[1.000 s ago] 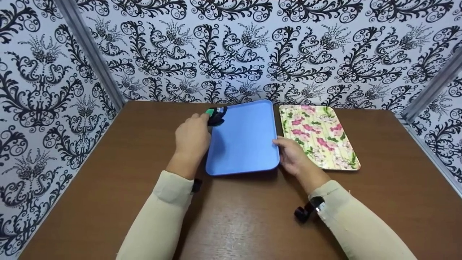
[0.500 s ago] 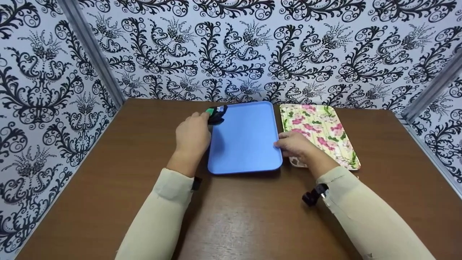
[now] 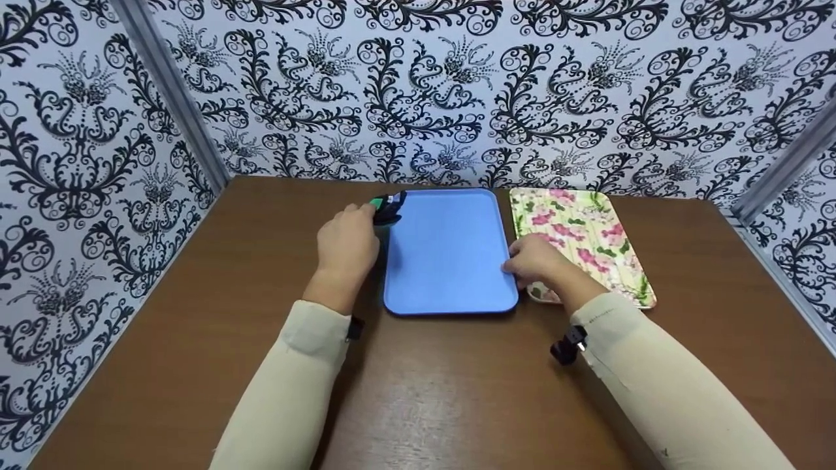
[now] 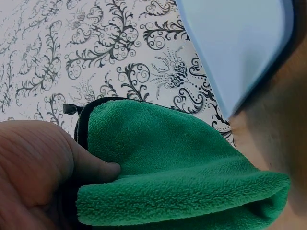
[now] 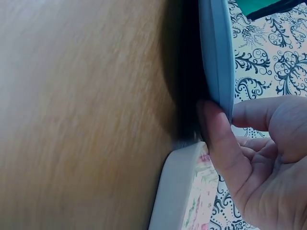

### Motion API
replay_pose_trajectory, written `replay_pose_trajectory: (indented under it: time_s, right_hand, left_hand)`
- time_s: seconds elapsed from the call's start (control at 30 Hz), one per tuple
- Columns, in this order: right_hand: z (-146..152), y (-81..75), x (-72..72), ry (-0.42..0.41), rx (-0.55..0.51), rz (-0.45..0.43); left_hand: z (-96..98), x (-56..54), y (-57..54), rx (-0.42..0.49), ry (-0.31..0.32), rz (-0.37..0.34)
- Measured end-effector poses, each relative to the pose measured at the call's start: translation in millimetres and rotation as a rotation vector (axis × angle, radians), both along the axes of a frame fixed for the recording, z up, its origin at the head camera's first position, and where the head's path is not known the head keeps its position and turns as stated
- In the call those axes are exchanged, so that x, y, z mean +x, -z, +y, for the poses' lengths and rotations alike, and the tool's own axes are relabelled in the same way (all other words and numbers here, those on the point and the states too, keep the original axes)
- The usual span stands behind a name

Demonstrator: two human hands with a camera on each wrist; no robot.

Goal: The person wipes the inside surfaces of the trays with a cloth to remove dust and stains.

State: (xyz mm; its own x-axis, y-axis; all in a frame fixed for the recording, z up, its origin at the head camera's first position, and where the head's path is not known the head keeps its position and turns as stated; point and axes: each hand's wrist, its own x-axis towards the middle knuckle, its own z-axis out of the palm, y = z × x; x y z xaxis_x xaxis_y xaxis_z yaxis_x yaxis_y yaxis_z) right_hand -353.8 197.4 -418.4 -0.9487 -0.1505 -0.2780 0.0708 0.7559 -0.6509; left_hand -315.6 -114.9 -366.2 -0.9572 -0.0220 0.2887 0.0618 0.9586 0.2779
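Note:
My left hand point(image 3: 347, 243) grips a folded green cloth point(image 4: 163, 148) with dark edging, the thumb pressed onto it in the left wrist view. In the head view most of the cloth is hidden behind that hand, at the left edge of a blue rectangular tray point(image 3: 450, 251). On the tray's right side, my right hand point(image 3: 539, 260) pinches the rim between thumb and fingers. The right wrist view shows the pinched rim point(image 5: 218, 52) edge-on, with a dark shadow beneath it. Close by that hand is a floral tray point(image 3: 588, 228), partly covered by it.
Both trays are at the back of a brown wooden table point(image 3: 418, 391). Behind it rises a patterned white wall point(image 3: 424, 85), with another patterned panel point(image 3: 72, 196) at the left. A grey metal post point(image 3: 173, 91) stands in the left corner.
The blue tray has come down flatter and shifted slightly right. My right hand has changed its hold on the rim and now reaches over the floral tray's edge. The left hand stays nearly still.

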Motion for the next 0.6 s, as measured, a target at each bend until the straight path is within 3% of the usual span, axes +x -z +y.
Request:
replay_pose_trajectory:
  time_s: [0.23, 0.6]
  right_hand:
    - [1, 0.4, -2.4, -0.009, 0.084, 0.034]
    - [-5, -3.3, 3.1, -0.041, 0.217, 0.105]
  left_hand:
    - [-5.6, -7.1, 3.5, 0.005, -0.021, -0.030]
    - [-17.7, -15.3, -1.8, 0.005, -0.049, 0.016]
